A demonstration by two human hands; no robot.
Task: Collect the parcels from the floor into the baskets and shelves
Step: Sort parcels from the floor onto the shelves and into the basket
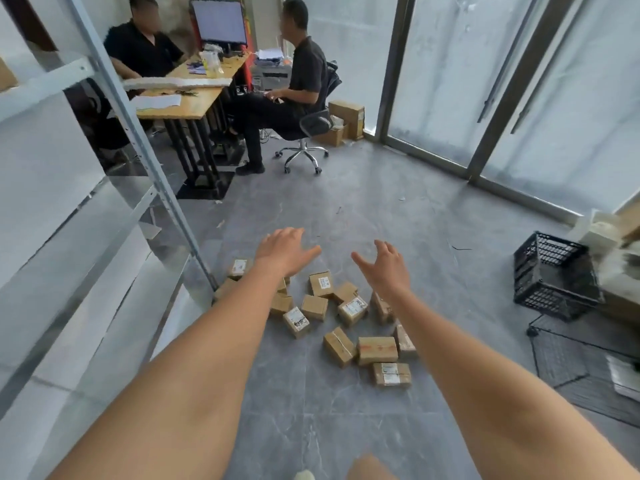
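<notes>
Head view, both hands [284, 249] [384, 268] spread wide, empty, above scattered parcels [353, 310] on floor [381, 202]

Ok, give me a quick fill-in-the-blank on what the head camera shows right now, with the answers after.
1. The cardboard parcels lie scattered on the ____.
2. Both the left hand and the right hand are ____, holding nothing.
3. The black basket stands to the ____ of the parcels.
4. The metal shelf unit stands on the ____ side.

Missing words: floor; open; right; left
</notes>
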